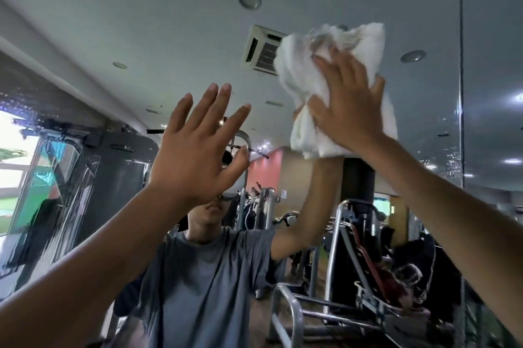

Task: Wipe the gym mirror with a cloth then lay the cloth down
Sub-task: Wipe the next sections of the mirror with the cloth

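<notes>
Right hand (348, 101) high up, fingers spread flat, pressing the bunched white cloth (300, 73) against the gym mirror (141, 8), beside the reflected ceiling vent (263, 50). Left hand (195, 149) raised lower, apart from the cloth, fingers splayed wide, holding nothing; contact with the glass unclear.

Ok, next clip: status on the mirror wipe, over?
Left grip open, raised, holding nothing. Right grip flat, pressing white towel high on mirror. Nothing in the way.
</notes>
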A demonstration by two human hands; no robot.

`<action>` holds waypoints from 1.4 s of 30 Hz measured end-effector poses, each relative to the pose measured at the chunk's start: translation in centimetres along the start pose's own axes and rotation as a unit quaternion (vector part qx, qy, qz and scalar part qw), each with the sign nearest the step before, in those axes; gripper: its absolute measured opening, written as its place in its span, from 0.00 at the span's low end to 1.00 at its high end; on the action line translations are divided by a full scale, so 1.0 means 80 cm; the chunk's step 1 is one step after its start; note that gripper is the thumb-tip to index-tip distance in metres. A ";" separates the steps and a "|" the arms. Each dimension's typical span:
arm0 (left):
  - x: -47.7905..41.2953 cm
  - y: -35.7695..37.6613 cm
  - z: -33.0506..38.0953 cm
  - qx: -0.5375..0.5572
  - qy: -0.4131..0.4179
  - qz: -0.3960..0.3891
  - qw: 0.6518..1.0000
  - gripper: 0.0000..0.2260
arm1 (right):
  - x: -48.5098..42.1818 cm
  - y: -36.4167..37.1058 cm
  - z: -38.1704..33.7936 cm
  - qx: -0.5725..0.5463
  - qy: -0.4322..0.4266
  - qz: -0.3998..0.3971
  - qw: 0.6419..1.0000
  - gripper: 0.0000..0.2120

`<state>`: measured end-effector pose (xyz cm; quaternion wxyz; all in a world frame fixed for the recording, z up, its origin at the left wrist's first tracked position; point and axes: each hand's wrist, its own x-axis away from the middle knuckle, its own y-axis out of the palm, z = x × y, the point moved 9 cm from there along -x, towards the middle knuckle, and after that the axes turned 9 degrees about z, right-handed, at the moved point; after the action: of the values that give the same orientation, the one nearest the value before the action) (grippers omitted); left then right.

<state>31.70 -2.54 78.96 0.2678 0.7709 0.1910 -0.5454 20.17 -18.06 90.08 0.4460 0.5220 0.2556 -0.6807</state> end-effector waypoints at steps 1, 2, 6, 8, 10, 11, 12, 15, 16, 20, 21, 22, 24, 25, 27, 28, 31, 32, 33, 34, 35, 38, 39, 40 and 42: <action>0.000 0.000 0.000 0.000 0.000 0.003 1.000 0.28 | 0.014 -0.001 -0.013 -0.012 -0.060 -0.008 0.998 0.34; 0.000 0.000 0.000 0.000 -0.001 0.007 1.000 0.28 | 0.030 -0.003 -0.022 -0.021 -0.131 -0.018 0.991 0.32; 0.002 0.000 0.002 -0.001 -0.011 0.007 1.000 0.28 | 0.063 -0.004 0.010 -0.021 -0.340 -0.074 0.937 0.33; 0.002 0.003 0.004 -0.010 -0.016 -0.002 1.000 0.29 | 0.030 -0.001 0.055 -0.003 -0.245 -0.065 0.967 0.33; 0.002 0.003 0.004 -0.014 -0.018 -0.002 1.000 0.29 | -0.022 -0.006 0.090 -0.012 -0.027 -0.018 0.999 0.32; 0.001 0.002 0.004 -0.014 -0.017 0.000 1.000 0.29 | -0.043 -0.001 0.099 -0.021 0.087 -0.020 0.996 0.31; 0.001 0.002 0.003 -0.011 -0.016 0.000 1.000 0.29 | -0.058 0.006 0.095 -0.027 0.169 -0.032 0.985 0.30; 0.002 0.001 0.000 0.003 -0.011 -0.001 1.000 0.28 | -0.073 0.014 0.038 -0.006 0.175 -0.046 0.983 0.30; 0.002 0.001 0.000 0.003 -0.009 -0.001 1.000 0.28 | -0.068 0.017 0.016 -0.005 0.125 -0.046 0.991 0.31; 0.003 0.001 0.001 -0.002 -0.004 0.005 1.000 0.28 | -0.014 0.005 -0.032 -0.038 -0.189 -0.063 0.979 0.33; 0.002 0.000 0.000 -0.003 -0.005 0.007 1.000 0.28 | -0.003 -0.001 -0.026 -0.041 -0.258 -0.057 0.964 0.32; 0.002 0.000 0.000 -0.004 -0.006 0.008 1.000 0.28 | 0.005 -0.002 -0.010 -0.038 -0.296 -0.054 0.953 0.32; 0.003 0.002 0.002 -0.008 -0.009 0.003 1.000 0.28 | -0.003 0.001 0.036 -0.031 -0.248 -0.063 0.966 0.31; 0.004 0.004 0.002 -0.009 -0.012 -0.002 1.000 0.28 | -0.017 0.001 0.060 -0.035 -0.175 -0.060 0.982 0.31; 0.003 0.005 0.001 -0.014 -0.016 -0.008 1.000 0.28 | -0.053 0.001 0.090 -0.045 -0.001 -0.039 0.998 0.31; 0.003 0.005 0.002 -0.017 -0.015 -0.011 1.000 0.28 | -0.067 0.003 0.092 -0.038 0.074 -0.027 0.996 0.30; 0.002 0.004 0.001 -0.018 -0.010 -0.015 1.000 0.28 | -0.088 0.005 0.047 -0.001 0.142 0.010 0.990 0.28; 0.001 0.002 0.002 -0.018 -0.009 -0.013 1.000 0.28 | -0.087 0.007 0.022 0.005 0.103 0.023 0.994 0.28; 0.001 0.001 0.003 -0.019 -0.007 -0.010 1.000 0.28 | -0.078 0.007 -0.005 0.003 0.044 0.030 0.999 0.29; 0.000 -0.001 0.005 -0.020 -0.005 -0.005 1.000 0.28 | -0.066 0.008 -0.027 -0.005 -0.027 0.027 0.999 0.29; -0.001 -0.004 0.006 -0.024 -0.003 0.001 1.000 0.28 | -0.051 0.008 -0.042 -0.017 -0.101 0.015 0.995 0.30; -0.013 -0.007 0.004 -0.049 0.014 0.000 0.999 0.27 | -0.009 0.000 -0.030 -0.058 -0.265 -0.014 0.962 0.30; -0.020 -0.007 0.001 -0.060 0.023 -0.003 0.998 0.27 | 0.000 -0.002 -0.011 -0.062 -0.288 -0.018 0.955 0.31; -0.031 -0.008 -0.003 -0.067 0.031 -0.003 0.997 0.26 | 0.000 -0.002 0.015 -0.063 -0.278 -0.021 0.958 0.32; -0.062 -0.008 -0.010 -0.071 0.033 0.004 0.997 0.24 | -0.032 -0.002 0.070 -0.065 -0.153 -0.005 0.986 0.31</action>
<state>30.23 -1.56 83.72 0.3172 0.7683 0.2351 -0.5038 17.48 -21.70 94.26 0.5099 0.3802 0.2305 -0.7364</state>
